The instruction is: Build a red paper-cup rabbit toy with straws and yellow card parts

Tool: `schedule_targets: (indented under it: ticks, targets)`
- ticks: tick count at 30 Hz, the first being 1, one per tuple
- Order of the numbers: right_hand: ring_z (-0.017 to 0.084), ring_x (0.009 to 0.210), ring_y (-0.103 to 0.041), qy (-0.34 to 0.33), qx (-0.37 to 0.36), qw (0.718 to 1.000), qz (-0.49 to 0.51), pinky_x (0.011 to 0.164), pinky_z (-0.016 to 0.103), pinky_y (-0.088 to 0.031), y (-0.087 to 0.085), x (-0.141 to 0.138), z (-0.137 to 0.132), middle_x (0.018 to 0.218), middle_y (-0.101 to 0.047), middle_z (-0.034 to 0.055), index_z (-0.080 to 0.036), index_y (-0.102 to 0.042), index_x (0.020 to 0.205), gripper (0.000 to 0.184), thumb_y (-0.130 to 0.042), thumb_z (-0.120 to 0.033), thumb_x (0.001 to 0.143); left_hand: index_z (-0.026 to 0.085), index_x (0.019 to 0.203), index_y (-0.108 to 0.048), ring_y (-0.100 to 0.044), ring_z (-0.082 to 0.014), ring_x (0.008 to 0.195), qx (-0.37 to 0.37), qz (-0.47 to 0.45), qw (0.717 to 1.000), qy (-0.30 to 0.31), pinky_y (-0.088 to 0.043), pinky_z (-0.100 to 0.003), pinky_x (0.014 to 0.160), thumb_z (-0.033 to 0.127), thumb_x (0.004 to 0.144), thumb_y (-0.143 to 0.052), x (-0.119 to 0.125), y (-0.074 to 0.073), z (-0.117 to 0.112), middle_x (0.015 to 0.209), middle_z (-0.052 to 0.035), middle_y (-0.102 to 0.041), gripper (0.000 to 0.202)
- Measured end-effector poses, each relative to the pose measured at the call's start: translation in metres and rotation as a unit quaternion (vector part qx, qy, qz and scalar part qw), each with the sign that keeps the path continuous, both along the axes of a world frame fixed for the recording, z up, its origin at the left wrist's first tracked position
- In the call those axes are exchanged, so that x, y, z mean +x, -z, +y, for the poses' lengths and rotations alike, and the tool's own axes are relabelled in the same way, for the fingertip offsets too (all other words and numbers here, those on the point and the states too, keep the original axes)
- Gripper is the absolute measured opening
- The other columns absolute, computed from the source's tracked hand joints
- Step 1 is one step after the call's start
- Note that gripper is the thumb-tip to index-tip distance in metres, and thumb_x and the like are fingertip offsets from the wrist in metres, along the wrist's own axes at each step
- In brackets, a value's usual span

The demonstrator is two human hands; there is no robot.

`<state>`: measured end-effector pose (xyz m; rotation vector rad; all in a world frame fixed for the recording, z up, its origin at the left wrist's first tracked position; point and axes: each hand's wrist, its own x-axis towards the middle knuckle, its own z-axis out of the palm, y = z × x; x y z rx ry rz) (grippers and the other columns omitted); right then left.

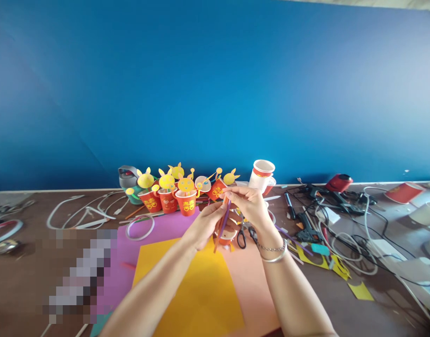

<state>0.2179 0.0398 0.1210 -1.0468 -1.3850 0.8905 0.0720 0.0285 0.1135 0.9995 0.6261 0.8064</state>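
My left hand (209,223) and my right hand (249,202) meet above the coloured sheets, both closed on thin paper strips (223,223), one orange and one purple. The right fingertips pinch the upper ends, while the left fingers hold the strips just below. The lower ends hang down beside the left fingers. Partly hidden beneath the hands is a small red-and-white object (227,237), perhaps a paper cup. Black-handled scissors (241,238) lie by the right wrist. Under the hands are a yellow sheet (186,285) and a peach sheet (253,285).
Several red paper cups (187,206) with yellow animal heads stand along the blue wall. Stacked white cups (259,180) rise right of them. A purple sheet (112,276) and tape ring (140,228) lie left. Glue guns (305,229), cables and yellow scraps (361,291) crowd the right.
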Motion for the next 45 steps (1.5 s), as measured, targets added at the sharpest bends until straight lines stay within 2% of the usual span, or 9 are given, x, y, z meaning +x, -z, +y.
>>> schedule_targets:
  ticks: [4, 11, 17, 22, 26, 29, 34, 41, 45]
  targets:
    - [0.021, 0.081, -0.069, 0.029, 0.004, 1.0, -0.005, 0.073, 0.035, -0.055, -0.0005, 0.0013, 0.0024, 0.086, -0.075, 0.0065, -0.02, -0.076, 0.088, 0.02, -0.068, -0.034, 0.077, 0.01, 0.092, -0.064, -0.069, -0.0187, 0.071, -0.002, 0.02, 1.0, -0.01, -0.053, -0.027, 0.066, 0.044, 0.075, -0.071, 0.0003, -0.0014, -0.0003, 0.087, -0.014, -0.073, 0.039]
    - [0.021, 0.08, -0.069, -0.015, -0.039, 0.999, 0.022, 0.075, 0.035, -0.054, -0.0031, 0.0014, 0.0018, 0.08, -0.076, 0.0069, -0.019, -0.076, 0.086, 0.02, -0.07, -0.034, 0.075, 0.01, 0.088, -0.068, -0.069, -0.0196, 0.066, 0.045, 0.103, 0.994, 0.005, -0.051, -0.028, 0.062, 0.046, 0.072, -0.072, -0.0027, 0.0006, 0.0022, 0.078, -0.0122, -0.074, 0.04]
    - [0.021, 0.079, -0.069, -0.003, -0.047, 0.998, 0.041, 0.074, 0.035, -0.053, -0.0035, 0.005, 0.0032, 0.08, -0.075, 0.0073, -0.018, -0.076, 0.083, 0.02, -0.071, -0.035, 0.073, 0.011, 0.091, -0.068, -0.071, -0.0226, 0.077, 0.013, 0.066, 0.998, 0.019, -0.054, -0.03, 0.068, 0.041, 0.066, -0.079, -0.0022, 0.0028, 0.0024, 0.088, -0.0142, -0.074, 0.04]
    - [0.023, 0.085, -0.068, 0.003, -0.043, 0.999, 0.028, 0.075, 0.035, -0.053, -0.0009, 0.0066, 0.005, 0.085, -0.075, 0.0084, -0.018, -0.076, 0.086, 0.022, -0.071, -0.035, 0.073, 0.011, 0.091, -0.068, -0.071, -0.0234, 0.077, -0.025, 0.053, 0.998, 0.004, -0.054, -0.031, 0.07, 0.033, 0.059, -0.084, -0.0003, 0.0035, 0.0021, 0.089, -0.0139, -0.074, 0.042]
    - [0.021, 0.083, -0.067, 0.014, -0.042, 0.999, 0.025, 0.074, 0.034, -0.053, -0.0011, 0.0078, 0.0055, 0.086, -0.074, 0.0076, -0.018, -0.076, 0.085, 0.02, -0.07, -0.033, 0.073, 0.012, 0.095, -0.067, -0.071, -0.0211, 0.077, -0.036, 0.022, 0.999, 0.01, -0.055, -0.031, 0.071, 0.036, 0.068, -0.079, 0.0008, 0.0024, 0.001, 0.096, -0.0143, -0.073, 0.039]
    - [0.02, 0.082, -0.066, 0.022, -0.042, 0.999, 0.008, 0.073, 0.033, -0.051, -0.0024, 0.0085, 0.0043, 0.085, -0.074, 0.0069, -0.018, -0.076, 0.083, 0.019, -0.07, -0.034, 0.074, 0.011, 0.091, -0.066, -0.069, -0.0192, 0.067, -0.043, 0.022, 0.999, 0.022, -0.054, -0.029, 0.064, 0.043, 0.073, -0.073, 0.0011, 0.0028, 0.0003, 0.089, -0.0143, -0.073, 0.038]
    - [0.021, 0.083, -0.067, -0.001, -0.045, 0.999, 0.0, 0.073, 0.033, -0.051, -0.0028, 0.008, 0.0032, 0.086, -0.074, 0.0075, -0.018, -0.076, 0.084, 0.021, -0.069, -0.035, 0.074, 0.011, 0.09, -0.065, -0.07, -0.0207, 0.068, -0.018, 0.061, 0.998, 0.015, -0.053, -0.028, 0.061, 0.045, 0.069, -0.076, 0.0015, 0.003, -0.0008, 0.08, -0.0115, -0.073, 0.041]
    - [0.021, 0.081, -0.068, 0.01, -0.049, 0.998, -0.022, 0.075, 0.035, -0.052, -0.0033, 0.0049, 0.0035, 0.081, -0.075, 0.0069, -0.018, -0.076, 0.084, 0.019, -0.068, -0.033, 0.075, 0.012, 0.083, -0.063, -0.071, -0.0235, 0.072, 0.004, 0.093, 0.995, -0.021, -0.052, -0.028, 0.057, 0.043, 0.067, -0.077, 0.0027, 0.0023, -0.0002, 0.085, -0.0124, -0.073, 0.037]
    - [0.021, 0.089, -0.068, -0.006, -0.037, 0.999, -0.014, 0.081, 0.034, -0.052, -0.007, 0.0055, -0.0003, 0.092, -0.075, 0.007, -0.02, -0.075, 0.089, 0.023, -0.067, -0.038, 0.077, 0.011, 0.084, -0.066, -0.071, -0.023, 0.072, -0.008, 0.08, 0.997, -0.019, -0.054, -0.03, 0.062, 0.041, 0.068, -0.078, 0.0008, 0.0041, 0.0026, 0.083, -0.0126, -0.074, 0.036]
